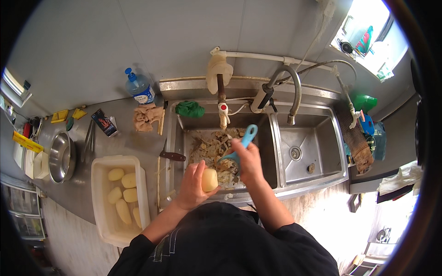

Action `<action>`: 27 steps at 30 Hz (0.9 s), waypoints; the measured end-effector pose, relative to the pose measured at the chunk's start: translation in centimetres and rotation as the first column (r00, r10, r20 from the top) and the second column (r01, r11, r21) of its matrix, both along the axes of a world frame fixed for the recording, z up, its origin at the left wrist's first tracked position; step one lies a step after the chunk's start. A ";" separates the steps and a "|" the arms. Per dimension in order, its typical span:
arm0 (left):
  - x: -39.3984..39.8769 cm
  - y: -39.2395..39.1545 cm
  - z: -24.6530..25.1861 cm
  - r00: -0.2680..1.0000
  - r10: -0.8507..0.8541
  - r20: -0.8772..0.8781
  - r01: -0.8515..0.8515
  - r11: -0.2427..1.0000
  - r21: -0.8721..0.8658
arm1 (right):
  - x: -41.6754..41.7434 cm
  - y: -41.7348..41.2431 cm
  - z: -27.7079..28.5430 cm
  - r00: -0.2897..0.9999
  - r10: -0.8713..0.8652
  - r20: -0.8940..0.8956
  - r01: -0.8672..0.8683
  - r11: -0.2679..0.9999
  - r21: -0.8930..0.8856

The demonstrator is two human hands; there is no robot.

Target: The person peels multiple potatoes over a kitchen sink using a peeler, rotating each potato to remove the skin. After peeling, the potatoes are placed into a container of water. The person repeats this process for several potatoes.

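Note:
A pale peeled potato (209,180) is held in my left hand (192,188) above the near edge of the left sink basin. My right hand (248,160) grips a blue-handled peeler (248,135) just right of the potato, its handle pointing up and away. The peeler's working end is partly hidden by my fingers. Below both hands, potato peelings (207,146) cover much of the basin floor. To the left, a white plastic tub (142,179) holds several peeled potatoes (129,180).
A knife (173,155) lies on the sink's left rim. The tap (223,114) and gooseneck faucet (297,93) reach over the sink. A green cloth (190,109), soap bottle (140,88), steel bowl (62,157) and tan cloth (147,116) stand or lie around. The right basin (304,138) has a drain.

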State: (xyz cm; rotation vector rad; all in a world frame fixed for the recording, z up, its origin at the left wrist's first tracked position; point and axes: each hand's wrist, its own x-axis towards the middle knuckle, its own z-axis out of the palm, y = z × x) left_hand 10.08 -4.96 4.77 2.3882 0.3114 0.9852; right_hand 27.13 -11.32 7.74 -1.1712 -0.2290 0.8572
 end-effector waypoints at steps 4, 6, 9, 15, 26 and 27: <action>-0.1 0.1 0.4 0.996 0.053 0.076 -0.056 0.998 0.035 | -1.0 1.1 -1.2 0.999 0.046 0.029 -0.044 0.996 -0.077; -0.6 -0.1 0.4 0.978 0.116 0.172 -0.078 0.975 -0.210 | 0.6 1.2 -4.6 0.987 -0.154 0.056 0.162 0.967 -0.196; -0.1 0.9 0.0 0.938 0.257 0.231 -0.023 0.714 -0.700 | 1.0 -0.4 -5.5 0.979 -0.130 -0.154 0.089 0.965 -0.248; 1.1 1.7 -3.9 0.951 0.294 0.094 0.235 -0.493 -0.837 | -1.2 -0.6 -5.8 0.762 -0.031 -0.647 0.049 0.999 0.009; -0.2 -0.5 -0.7 0.933 -0.208 0.293 0.241 -0.241 -0.940 | -2.5 2.1 -0.2 0.847 0.012 -0.532 0.023 0.998 0.059; -0.1 -0.6 -0.1 0.935 -0.191 0.298 0.241 -0.273 -0.932 | -3.0 2.6 0.0 0.857 -0.016 -0.516 0.066 0.995 0.079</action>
